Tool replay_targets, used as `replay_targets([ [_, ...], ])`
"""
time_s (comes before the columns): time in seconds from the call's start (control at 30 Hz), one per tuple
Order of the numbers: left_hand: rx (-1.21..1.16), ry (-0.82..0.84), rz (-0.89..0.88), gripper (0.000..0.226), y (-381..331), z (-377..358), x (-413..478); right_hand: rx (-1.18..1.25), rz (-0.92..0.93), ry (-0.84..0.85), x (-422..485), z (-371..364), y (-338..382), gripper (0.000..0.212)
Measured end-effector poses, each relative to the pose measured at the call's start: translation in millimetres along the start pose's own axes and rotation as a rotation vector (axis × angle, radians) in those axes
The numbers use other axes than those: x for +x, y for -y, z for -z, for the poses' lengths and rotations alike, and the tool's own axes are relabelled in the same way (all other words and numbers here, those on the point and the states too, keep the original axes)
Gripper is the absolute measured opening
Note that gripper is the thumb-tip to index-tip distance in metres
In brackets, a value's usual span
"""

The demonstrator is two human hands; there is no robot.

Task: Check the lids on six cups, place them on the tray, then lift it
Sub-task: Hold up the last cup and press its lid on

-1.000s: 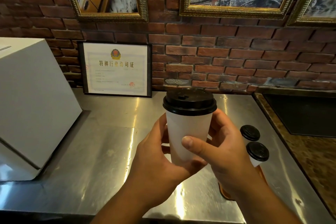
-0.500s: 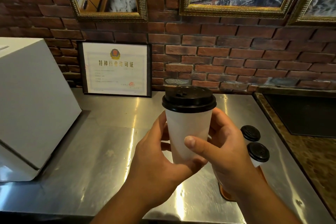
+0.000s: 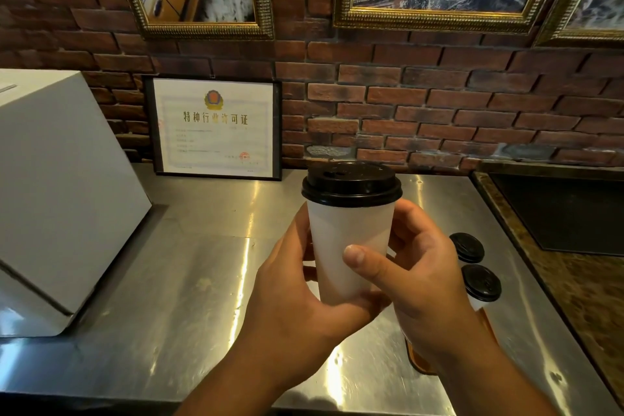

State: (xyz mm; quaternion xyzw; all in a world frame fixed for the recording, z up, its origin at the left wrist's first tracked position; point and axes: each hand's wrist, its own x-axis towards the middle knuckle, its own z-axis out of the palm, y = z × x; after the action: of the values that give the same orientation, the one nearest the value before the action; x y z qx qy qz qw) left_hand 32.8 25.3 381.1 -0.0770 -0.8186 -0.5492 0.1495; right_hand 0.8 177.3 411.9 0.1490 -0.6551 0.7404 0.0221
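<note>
Left hand (image 3: 290, 297) and right hand (image 3: 422, 280) both grip the white paper cup (image 3: 347, 240), upright above the steel counter (image 3: 202, 280). Black lid (image 3: 351, 184) looks seated. Press round its rim, keep the cup level, then set it on the tray (image 3: 418, 361), near right.

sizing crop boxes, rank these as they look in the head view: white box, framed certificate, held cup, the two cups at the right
1. white box
2. framed certificate, narrowly
3. held cup, enlarged by nearness to the camera
4. far right cup and near right cup: alike, partly hidden, unranked
</note>
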Motion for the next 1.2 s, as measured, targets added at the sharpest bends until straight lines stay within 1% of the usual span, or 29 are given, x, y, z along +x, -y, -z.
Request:
replay_targets([
  [0.17, -0.014, -0.016, -0.001, 0.097, -1.3, -2.3, 1.6, 0.04, -0.004, -0.006, 0.0, 0.2, 2.0, 0.072],
  [0.33, -0.013, -0.008, -0.006, 0.099, -0.5, -3.3, 3.0, 0.031, -0.025, 0.006, 1.6, 1.6, 3.5, 0.068],
  [0.43, -0.011, -0.012, 0.003, 0.1, 0.7, -5.1, 2.2, 0.014, -0.014, -0.017, 1.1, 1.9, 2.2, 0.07],
  [0.57, -0.02, -0.024, 0.016, 0.096, 0.8, -5.4, 2.7, 0.006, -0.018, -0.025, 1.1, 1.6, 0.3, 0.073],
  [0.63, -0.016, -0.032, 0.012, 0.097, 0.1, -4.3, 3.5, 0.013, -0.038, -0.007, 1.7, 2.1, 0.6, 0.076],
  [0.7, -0.017, -0.024, 0.015, 0.098, -0.4, -4.4, 4.0, 0.025, -0.042, 0.024, 1.9, 3.4, 2.0, 0.074],
  [0.8, 0.001, -0.023, 0.012, 0.095, 1.3, -7.2, 3.9, 0.007, -0.024, 0.019, 1.8, 4.0, 3.8, 0.068],
  [1.0, 0.039, -0.043, -0.005, 0.09, 3.1, -8.0, 5.7, -0.033, -0.037, -0.011, 4.5, 5.3, -0.2, 0.072],
  [1.1, 0.043, -0.05, -0.014, 0.091, 3.1, -7.1, 7.5, -0.025, -0.041, 0.012, 5.6, 7.3, 0.6, 0.076],
  [1.2, 0.029, -0.033, -0.012, 0.096, 3.1, -7.8, 7.8, -0.019, -0.014, 0.008, 6.2, 8.9, 0.9, 0.069],
])
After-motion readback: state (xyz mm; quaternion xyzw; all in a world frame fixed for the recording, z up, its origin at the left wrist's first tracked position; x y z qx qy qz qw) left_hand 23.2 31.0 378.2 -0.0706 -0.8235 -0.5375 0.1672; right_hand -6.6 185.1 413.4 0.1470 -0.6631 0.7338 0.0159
